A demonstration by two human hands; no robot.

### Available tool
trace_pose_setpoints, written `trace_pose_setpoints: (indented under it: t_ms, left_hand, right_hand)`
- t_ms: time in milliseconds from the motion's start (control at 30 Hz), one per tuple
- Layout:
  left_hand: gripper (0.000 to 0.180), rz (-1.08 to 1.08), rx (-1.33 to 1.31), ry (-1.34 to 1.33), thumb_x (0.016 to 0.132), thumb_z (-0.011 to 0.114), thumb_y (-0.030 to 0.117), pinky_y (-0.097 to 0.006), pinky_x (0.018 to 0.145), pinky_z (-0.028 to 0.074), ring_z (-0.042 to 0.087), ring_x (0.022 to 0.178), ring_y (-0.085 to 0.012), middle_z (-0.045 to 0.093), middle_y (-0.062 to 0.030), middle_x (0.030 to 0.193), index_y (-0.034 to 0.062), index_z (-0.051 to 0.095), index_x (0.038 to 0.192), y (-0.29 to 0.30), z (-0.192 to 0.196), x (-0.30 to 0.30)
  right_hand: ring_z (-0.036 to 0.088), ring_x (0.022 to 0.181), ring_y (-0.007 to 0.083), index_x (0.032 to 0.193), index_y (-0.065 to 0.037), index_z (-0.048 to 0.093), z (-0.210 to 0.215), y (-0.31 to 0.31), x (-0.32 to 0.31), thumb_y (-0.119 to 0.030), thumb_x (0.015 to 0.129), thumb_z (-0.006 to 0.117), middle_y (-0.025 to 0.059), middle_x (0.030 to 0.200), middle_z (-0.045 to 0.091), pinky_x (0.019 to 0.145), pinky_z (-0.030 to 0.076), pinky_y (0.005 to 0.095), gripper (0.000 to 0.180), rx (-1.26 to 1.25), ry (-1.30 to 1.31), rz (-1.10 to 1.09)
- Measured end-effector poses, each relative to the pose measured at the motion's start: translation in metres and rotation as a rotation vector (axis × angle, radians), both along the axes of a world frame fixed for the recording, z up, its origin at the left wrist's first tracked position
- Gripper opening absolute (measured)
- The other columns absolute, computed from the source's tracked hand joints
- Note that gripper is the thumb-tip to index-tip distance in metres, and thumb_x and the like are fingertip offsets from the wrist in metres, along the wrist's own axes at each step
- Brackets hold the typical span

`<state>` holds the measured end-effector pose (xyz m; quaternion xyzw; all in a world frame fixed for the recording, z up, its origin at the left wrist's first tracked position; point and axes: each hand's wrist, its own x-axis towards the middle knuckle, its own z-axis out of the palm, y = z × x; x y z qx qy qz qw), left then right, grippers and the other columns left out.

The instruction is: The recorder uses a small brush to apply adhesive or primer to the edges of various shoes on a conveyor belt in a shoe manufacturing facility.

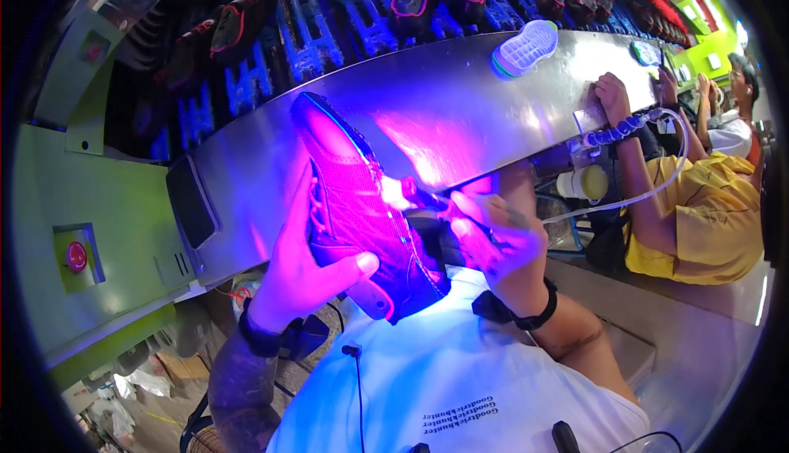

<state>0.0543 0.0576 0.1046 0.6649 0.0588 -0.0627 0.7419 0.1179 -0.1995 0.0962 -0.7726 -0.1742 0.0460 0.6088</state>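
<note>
My left hand (pixel 300 268) grips a shoe upper (pixel 353 206) from below, thumb across its side, holding it tilted above the steel bench (pixel 460 99). Strong violet light washes the shoe pink and blue. My right hand (pixel 493 235) holds a small dark hand tool (pixel 427 202) whose glowing tip touches the shoe's side near the middle. A black band circles my right wrist, and a dark strap with a device sits on my left wrist.
A white and green sole (pixel 526 48) lies on the bench further right. Behind the bench a blue conveyor rack (pixel 312 25) carries several dark shoes. A person in a yellow shirt (pixel 707 206) works at right. A red button (pixel 76 256) sits on the green panel at left.
</note>
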Motion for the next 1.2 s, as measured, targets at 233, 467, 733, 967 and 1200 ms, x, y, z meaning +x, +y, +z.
trace_pose_setpoints:
  t_ms: [233, 467, 733, 967, 1200]
  left_hand:
    - [0.113, -0.083, 0.088, -0.117, 0.081, 0.082, 0.007, -0.044, 0.118, 0.038, 0.043, 0.142, -0.0275, 0.038, -0.0191, 0.155, -0.0041, 0.004, 0.162, -0.005, -0.01, -0.012]
    - [0.106, 0.044, 0.072, -0.031, 0.08, 0.079, 0.015, -0.044, 0.115, 0.041, 0.049, 0.138, -0.0272, 0.046, -0.0182, 0.15, -0.0041, 0.014, 0.161, -0.008, 0.005, -0.009]
    - [0.093, 0.128, 0.138, -0.035, 0.086, 0.079, 0.012, -0.041, 0.111, 0.046, 0.055, 0.131, -0.025, 0.051, -0.0173, 0.143, -0.0066, 0.023, 0.157, 0.01, 0.002, 0.002]
    - [0.087, 0.195, 0.201, -0.028, 0.089, 0.076, 0.011, -0.039, 0.108, 0.048, 0.057, 0.127, -0.0237, 0.053, -0.0164, 0.14, -0.0063, 0.025, 0.157, 0.015, -0.006, 0.008]
    - [0.082, 0.253, 0.22, -0.037, 0.092, 0.075, 0.014, -0.036, 0.107, 0.047, 0.057, 0.125, -0.0224, 0.054, -0.0157, 0.138, -0.0087, 0.027, 0.155, 0.015, -0.01, 0.01]
  right_hand:
    - [0.073, 0.094, 0.0283, 0.121, -0.003, 0.072, 0.001, -0.012, 0.015, -0.01, 0.092, 0.074, 0.0123, 0.109, 0.076, 0.084, 0.057, 0.037, 0.03, -0.246, -0.365, 0.073]
    - [0.073, 0.089, 0.0263, 0.124, -0.008, 0.073, -0.001, -0.013, 0.011, -0.005, 0.089, 0.076, 0.0146, 0.106, 0.076, 0.077, 0.056, 0.0326, 0.035, -0.098, -0.12, 0.114]
    - [0.07, 0.084, 0.0173, 0.126, -0.007, 0.072, -0.005, -0.019, 0.005, 0.001, 0.09, 0.074, 0.0109, 0.106, 0.077, 0.073, 0.055, 0.0292, 0.036, -0.087, -0.044, 0.197]
    - [0.069, 0.085, 0.0148, 0.126, -0.004, 0.071, -0.007, -0.026, 0.01, -0.001, 0.093, 0.072, 0.0102, 0.108, 0.076, 0.074, 0.054, 0.0276, 0.033, -0.11, 0.012, 0.219]
    - [0.071, 0.088, 0.0179, 0.125, -0.003, 0.072, 0.004, -0.034, 0.016, 0.001, 0.09, 0.072, 0.0107, 0.106, 0.077, 0.077, 0.055, 0.0298, 0.034, -0.163, 0.028, 0.243]
